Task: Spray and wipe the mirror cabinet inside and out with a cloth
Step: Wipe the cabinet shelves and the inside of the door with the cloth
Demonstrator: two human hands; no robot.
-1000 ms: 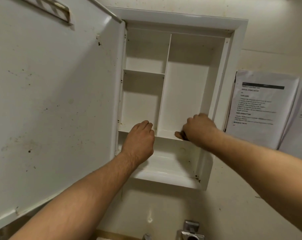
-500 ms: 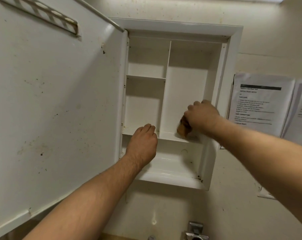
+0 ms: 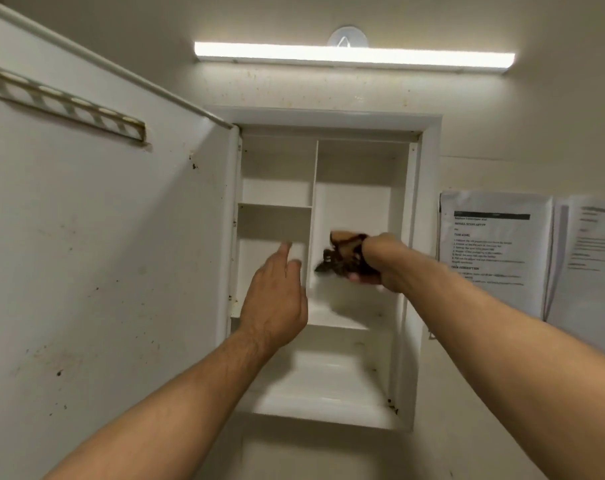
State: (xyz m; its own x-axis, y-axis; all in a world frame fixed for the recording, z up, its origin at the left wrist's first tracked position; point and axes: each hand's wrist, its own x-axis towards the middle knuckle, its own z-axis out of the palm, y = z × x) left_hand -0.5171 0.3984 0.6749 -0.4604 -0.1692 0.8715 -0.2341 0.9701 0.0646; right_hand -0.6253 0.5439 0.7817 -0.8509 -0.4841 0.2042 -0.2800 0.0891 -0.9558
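Note:
The white mirror cabinet (image 3: pixel 429 216) hangs on the wall with its door (image 3: pixel 103 254) swung open to the left; the door's inner face is speckled with dirt. Inside are a vertical divider and small shelves, all bare. My right hand (image 3: pixel 385 266) is shut on a crumpled brown cloth (image 3: pixel 342 254) inside the tall right compartment, near its back wall. My left hand (image 3: pixel 276 299) is lifted in front of the lower left compartment, fingers extended and holding nothing. No spray bottle is in view.
A lit tube lamp (image 3: pixel 354 57) runs above the cabinet. Printed sheets (image 3: pixel 495 251) are taped to the wall on the right. A slotted metal rail (image 3: pixel 65 105) is fixed high on the door. Dirt specks sit in the cabinet's bottom right corner (image 3: pixel 392 405).
My right hand has risen with the cloth from the shelf edge into the tall right compartment. My left hand has left the shelf and opened upward. The view has tilted up.

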